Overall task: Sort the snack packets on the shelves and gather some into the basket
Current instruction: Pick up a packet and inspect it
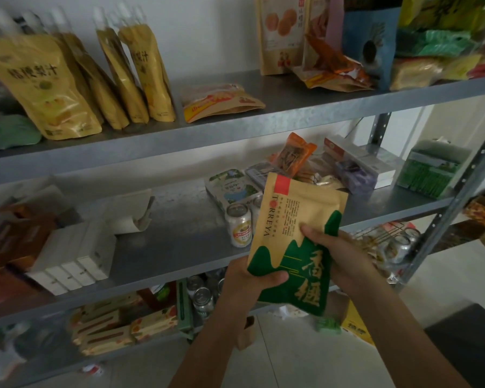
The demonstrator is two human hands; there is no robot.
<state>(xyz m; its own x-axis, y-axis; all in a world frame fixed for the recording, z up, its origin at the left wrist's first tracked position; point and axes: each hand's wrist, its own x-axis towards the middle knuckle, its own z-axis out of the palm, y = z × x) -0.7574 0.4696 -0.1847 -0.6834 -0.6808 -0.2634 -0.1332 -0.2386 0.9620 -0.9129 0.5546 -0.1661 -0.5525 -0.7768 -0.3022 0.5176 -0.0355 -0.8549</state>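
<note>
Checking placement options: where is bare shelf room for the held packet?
Middle shelf: bare stretch between the white boxes and the beer can. Upper shelf: a gap between the flat orange packet and the cookie bag. Both shelves' right ends are crowded.

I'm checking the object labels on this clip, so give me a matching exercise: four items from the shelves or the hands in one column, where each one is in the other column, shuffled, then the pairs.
Things:
1. Torreya packet
2. yellow spouted pouches
3. beer can
4. tan packet with orange print

Places:
A. upright on the middle shelf
B. lying flat on the top shelf
C. gripped by the left hand and the right hand
D. leaning in a row at the left of the top shelf

Pairs: 1-C, 2-D, 3-A, 4-B.
</note>
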